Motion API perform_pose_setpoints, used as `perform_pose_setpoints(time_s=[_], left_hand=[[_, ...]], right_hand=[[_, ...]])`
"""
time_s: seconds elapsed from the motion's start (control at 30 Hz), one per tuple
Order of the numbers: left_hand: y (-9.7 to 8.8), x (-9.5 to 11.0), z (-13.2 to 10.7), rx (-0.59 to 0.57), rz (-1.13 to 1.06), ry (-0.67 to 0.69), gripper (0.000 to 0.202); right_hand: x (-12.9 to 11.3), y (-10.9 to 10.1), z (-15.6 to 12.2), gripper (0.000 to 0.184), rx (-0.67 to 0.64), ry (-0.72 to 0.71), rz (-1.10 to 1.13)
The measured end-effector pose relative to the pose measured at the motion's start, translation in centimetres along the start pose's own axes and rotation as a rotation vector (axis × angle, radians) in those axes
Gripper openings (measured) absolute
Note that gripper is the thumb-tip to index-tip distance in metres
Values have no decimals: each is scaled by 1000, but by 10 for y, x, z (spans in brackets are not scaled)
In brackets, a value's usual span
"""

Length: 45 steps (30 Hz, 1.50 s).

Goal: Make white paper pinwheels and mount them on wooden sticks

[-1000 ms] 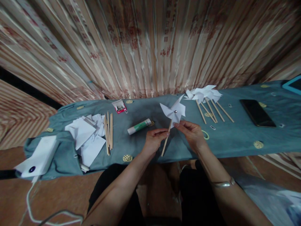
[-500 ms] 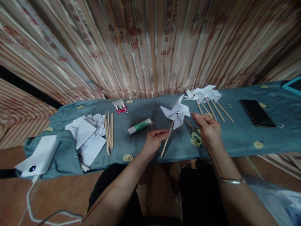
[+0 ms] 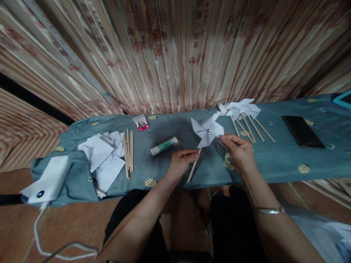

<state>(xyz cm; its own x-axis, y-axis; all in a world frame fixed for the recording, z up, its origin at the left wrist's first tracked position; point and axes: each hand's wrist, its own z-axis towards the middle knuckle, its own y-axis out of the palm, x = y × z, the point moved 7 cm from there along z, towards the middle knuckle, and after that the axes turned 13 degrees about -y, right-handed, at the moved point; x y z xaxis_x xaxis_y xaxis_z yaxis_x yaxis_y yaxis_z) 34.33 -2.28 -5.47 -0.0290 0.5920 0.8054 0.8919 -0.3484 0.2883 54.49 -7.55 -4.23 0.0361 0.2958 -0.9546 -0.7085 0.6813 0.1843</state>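
Note:
A white paper pinwheel point(image 3: 206, 136) with a shiny pin at its centre is held up over the table on a thin wooden stick. My left hand point(image 3: 181, 163) pinches the stick below the blades, and the stick's lower end pokes out beneath my fingers. At the pinwheel's right side, my right hand point(image 3: 238, 150) has thumb and forefinger closed at the tip of one blade. Partly covered by that hand, scissors with green handles point(image 3: 227, 157) lie on the cloth. Beyond it, several more pinwheels point(image 3: 242, 109) rest in a group with their sticks pointing toward me.
Left on the green cloth point(image 3: 164, 171) are white paper pieces point(image 3: 100, 149), several wooden sticks point(image 3: 132, 151), a red-and-white box of pins point(image 3: 141, 123) and a glue stick point(image 3: 163, 146). A phone point(image 3: 303, 132) lies right; a white device point(image 3: 51, 179) with a cable sits at the left edge.
My right hand has moved left to the pinwheel's blade tip. The blades have turned a little. My left hand keeps its grip on the stick.

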Motion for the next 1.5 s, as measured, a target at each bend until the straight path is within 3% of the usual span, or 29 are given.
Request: perform_pose_setpoints(time_s=[0.93,1.2,1.5], left_hand=[[-1,-1,3,41,-60,2,28],[-2,1,2,41,-72,7,28],[-2,-1,4,37,-76,3,27]], right_hand=[[1,36,-23,30,-229,32,61],[-3,24,-16,27,-91,81,115],[-2,29,-22,25,-125,126,153]])
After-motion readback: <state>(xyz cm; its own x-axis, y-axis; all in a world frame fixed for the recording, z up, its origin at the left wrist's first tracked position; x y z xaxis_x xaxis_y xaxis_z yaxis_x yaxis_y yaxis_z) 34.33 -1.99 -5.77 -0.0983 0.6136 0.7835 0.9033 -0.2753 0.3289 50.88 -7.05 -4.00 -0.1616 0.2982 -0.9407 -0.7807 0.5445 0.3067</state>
